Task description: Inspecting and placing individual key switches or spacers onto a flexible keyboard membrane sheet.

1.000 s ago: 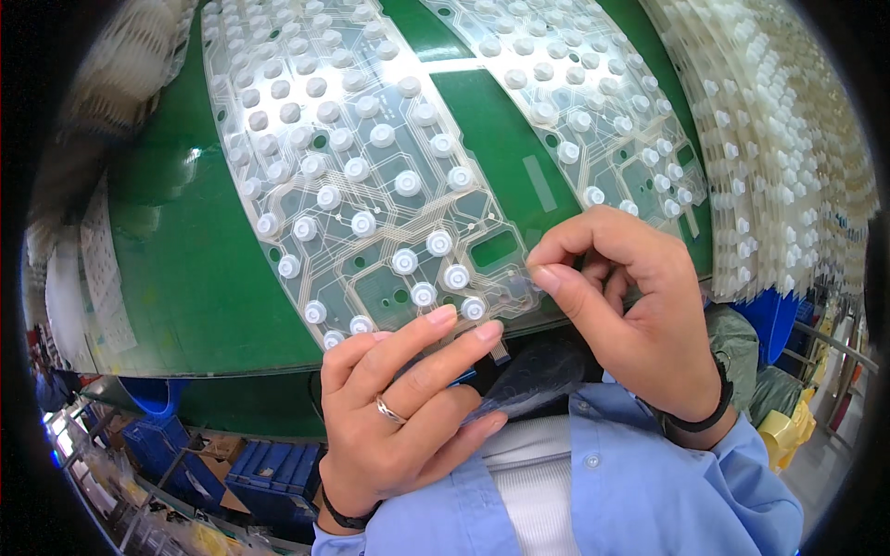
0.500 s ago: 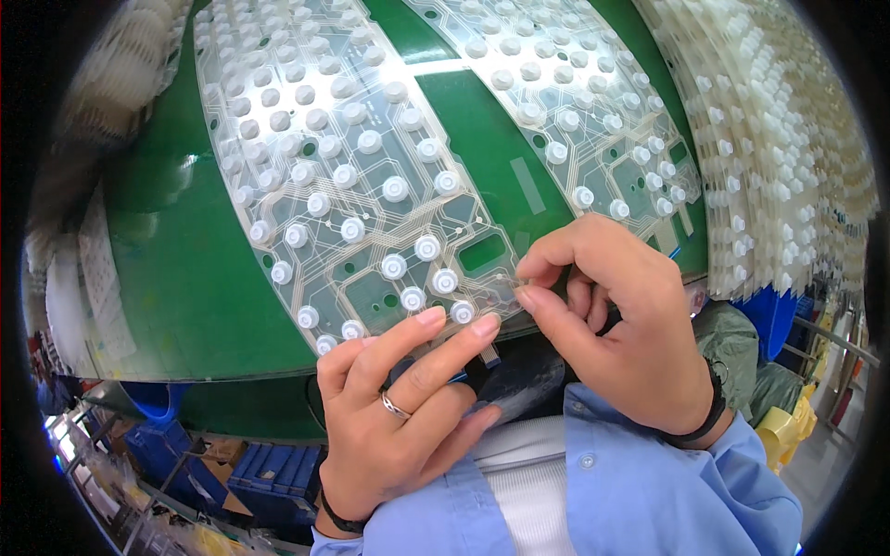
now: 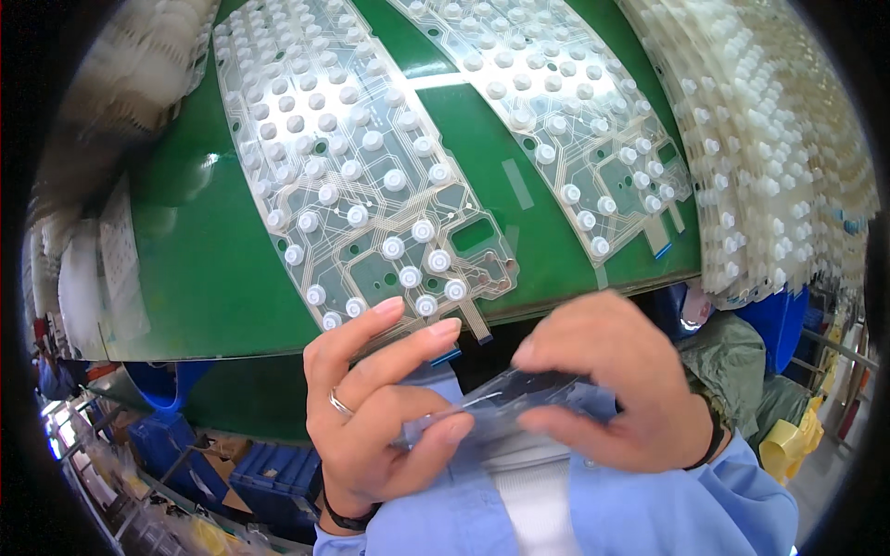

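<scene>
Fingers (image 3: 422, 343) of the left hand (image 3: 371, 417) are curled onto a small clear strip (image 3: 501, 403), thumb pinching beneath — the right hand (image 3: 612, 389) grips its other end. Beyond lies a membrane sheet (image 3: 362, 185) on the green table (image 3: 195, 269); stacked sheets (image 3: 769, 157) are piled far right.

Two membrane sheets (image 3: 371, 185) on table (image 3: 204, 269)

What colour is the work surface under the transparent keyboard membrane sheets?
Green, seen in the head view: the work surface shows beside and between the membrane sheets.
</scene>
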`<action>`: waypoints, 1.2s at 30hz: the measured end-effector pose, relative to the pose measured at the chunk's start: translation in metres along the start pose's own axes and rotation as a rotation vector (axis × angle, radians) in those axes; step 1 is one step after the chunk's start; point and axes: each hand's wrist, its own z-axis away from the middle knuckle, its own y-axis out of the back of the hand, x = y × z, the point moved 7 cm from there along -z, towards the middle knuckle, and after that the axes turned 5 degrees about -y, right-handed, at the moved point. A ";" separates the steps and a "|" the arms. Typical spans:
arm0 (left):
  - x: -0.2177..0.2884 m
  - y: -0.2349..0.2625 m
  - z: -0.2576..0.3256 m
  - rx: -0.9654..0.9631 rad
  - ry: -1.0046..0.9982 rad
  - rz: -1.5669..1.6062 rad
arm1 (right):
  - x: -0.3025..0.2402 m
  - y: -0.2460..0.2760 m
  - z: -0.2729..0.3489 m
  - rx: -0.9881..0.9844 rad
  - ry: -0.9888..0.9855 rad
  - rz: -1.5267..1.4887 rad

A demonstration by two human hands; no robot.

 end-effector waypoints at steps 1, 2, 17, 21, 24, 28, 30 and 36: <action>-0.002 0.001 0.002 0.047 0.044 0.055 | 0.001 -0.006 0.005 -0.027 0.006 -0.025; -0.002 -0.001 0.001 0.046 0.051 0.058 | 0.003 -0.007 0.008 -0.023 -0.009 -0.039; -0.006 -0.001 -0.012 0.037 -0.011 -0.174 | -0.005 0.019 -0.008 0.156 0.109 0.047; -0.011 -0.003 -0.011 -0.095 -0.055 -0.174 | 0.025 0.027 -0.024 0.209 -0.187 -0.191; -0.009 -0.003 -0.006 -0.142 -0.081 -0.132 | 0.038 0.023 -0.037 0.189 -0.371 -0.210; -0.013 -0.007 -0.001 -0.178 -0.093 -0.119 | 0.042 0.012 -0.048 0.172 -0.356 -0.120; -0.015 -0.007 -0.001 -0.177 -0.095 -0.115 | 0.044 0.008 -0.050 0.191 -0.346 -0.073; -0.017 -0.008 0.001 -0.186 -0.134 -0.134 | 0.044 0.004 -0.052 0.208 -0.344 -0.005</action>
